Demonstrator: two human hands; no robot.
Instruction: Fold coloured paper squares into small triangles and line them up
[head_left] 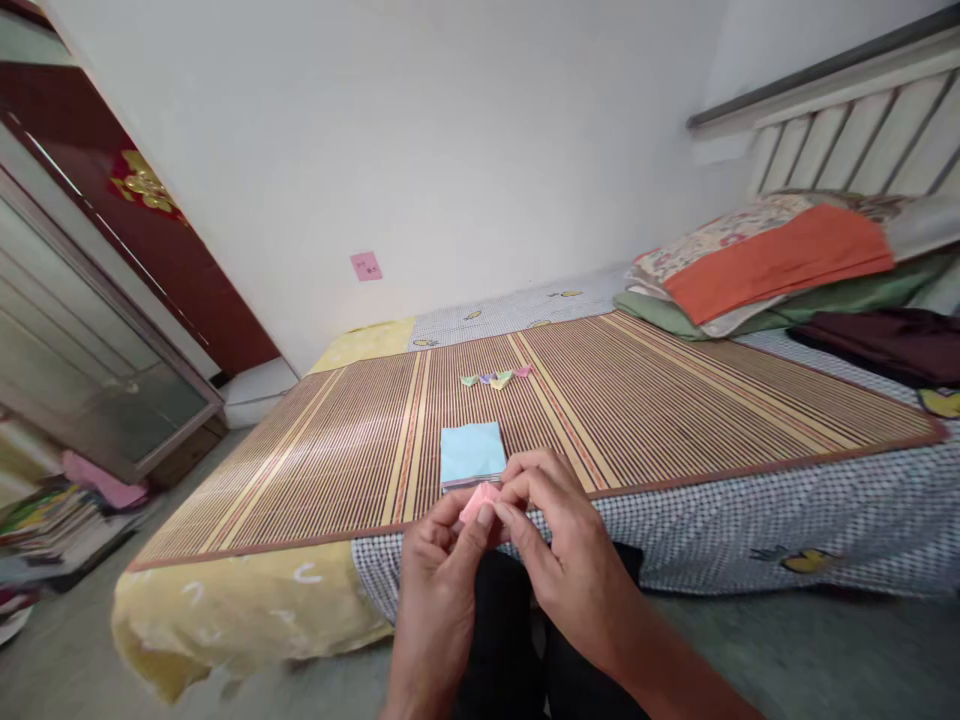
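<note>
The bed [787, 520] fills the scene, with a striped mat [675, 400] laid across it and pillows [772, 255] stacked at the far right. I am at its near edge. My left hand [439, 570] and right hand [559, 540] meet just over that edge, above my lap. Both pinch the pink paper [478, 500] between thumb and fingertips, with the other fingers curled in loosely. Just beyond my hands a blue pad [471, 452] lies flat on the mat, and farther off sits a short row of folded bits [495, 379].

The paper is small and mostly hidden by my fingers, so I cannot tell how its edges line up. I judge a crooked crease the likeliest fault, caused by pressing before the corners match. My grip is at the tips only, so if one pinch slackens the paper could slip. Since it is held off the mat, it might drop to my lap or the floor. A careless wrist could also nudge the pad's top sheets askew.
</note>
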